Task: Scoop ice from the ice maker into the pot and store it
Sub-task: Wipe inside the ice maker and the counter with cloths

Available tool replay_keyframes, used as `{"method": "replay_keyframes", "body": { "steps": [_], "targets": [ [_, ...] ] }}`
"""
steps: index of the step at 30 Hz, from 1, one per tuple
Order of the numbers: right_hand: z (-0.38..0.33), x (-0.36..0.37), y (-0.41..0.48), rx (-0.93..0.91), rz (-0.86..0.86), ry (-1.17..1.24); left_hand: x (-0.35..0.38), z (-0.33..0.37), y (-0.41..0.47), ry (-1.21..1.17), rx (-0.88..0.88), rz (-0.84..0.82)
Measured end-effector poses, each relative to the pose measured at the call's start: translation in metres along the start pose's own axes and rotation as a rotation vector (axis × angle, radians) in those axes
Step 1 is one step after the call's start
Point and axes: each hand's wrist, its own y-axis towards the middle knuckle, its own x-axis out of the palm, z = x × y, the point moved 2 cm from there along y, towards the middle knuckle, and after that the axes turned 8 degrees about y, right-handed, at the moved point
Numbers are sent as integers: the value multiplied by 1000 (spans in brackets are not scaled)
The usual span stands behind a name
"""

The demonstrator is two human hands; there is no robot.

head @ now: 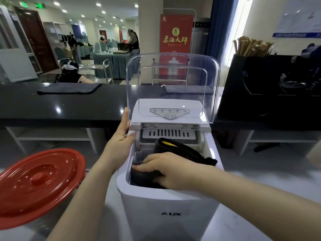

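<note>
We look down on a white ice maker [166,206] standing on a pale worktop [260,214]. Its front carries the brand AUX in dark capitals. Its clear lid [173,75] is swung up and stands upright behind the opening. On the top deck, seen through the lid, sits a control panel [170,113] with two round buttons and a row of small marks whose lettering is too fine for us to read.

The left hand [119,136] rests against the machine's left side by the hinge. Its fingers lie straight up along the lid's edge, its thumb lies on the rim of the opening, and it grasps nothing. The right hand [170,171] reaches down into the open bin and presses a dark cloth [144,178] toward the left inner wall with flat fingers. The thumb is hidden, so we cannot say whether it pinches the fabric. Further back in the bin the cloth bunches up and shows a yellow strip.

To the left of the ice maker, close by on the same worktop, lies a round red pot lid [38,185]. The pot beneath it is almost wholly covered.

Beyond runs a glossy black counter [69,105] with a grey towel [69,88] laid flat on it. At the right stands a black bag [260,87] holding brown paper-wrapped sticks [251,46]. A red banner [175,37] behind the lid bears the gold characters 茶酒大师, and the smaller line beneath is unreadable. A green exit sign [40,5] glows near the ceiling, its text too small to make out.
</note>
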Motion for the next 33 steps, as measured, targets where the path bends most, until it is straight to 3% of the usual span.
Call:
{"method": "replay_keyframes", "body": {
  "steps": [13,24,33],
  "targets": [
    [2,3,7,125,182,46,0,2,-2,24,-3,17],
    [-8,-9,-4,194,326,240,-1,4,-1,163,-34,-41],
    [-10,-5,-10,110,-4,450,-2,2,-1,188,-44,-20]
  ]
}}
